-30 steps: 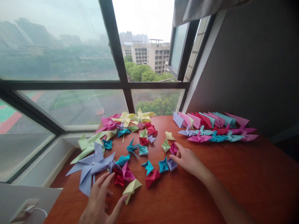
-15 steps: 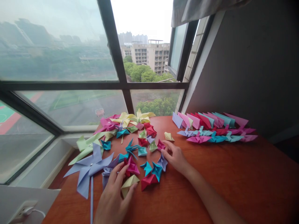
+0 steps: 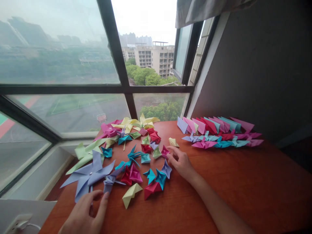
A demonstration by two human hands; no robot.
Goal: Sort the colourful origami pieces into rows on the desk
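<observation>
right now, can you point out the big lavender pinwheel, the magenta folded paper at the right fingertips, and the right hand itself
Lavender pinwheel [image 3: 90, 174]: head view, at its hub.
Magenta folded paper [image 3: 165, 151]: head view, middle of its visible folds.
Right hand [image 3: 181, 164]: head view, back of the hand.

The left grip [image 3: 84, 213] is a bare human hand with slender, jointed fingers [image 3: 88, 197] and a slim thumb [image 3: 101, 211]. The right grip [image 3: 180, 165] is bare too, equally fine-fingered, narrowing to a slight wrist [image 3: 193, 178]; the forearm [image 3: 215, 204] behind it is uncovered, smooth and slim, widening gently up to where the view cuts it off
</observation>
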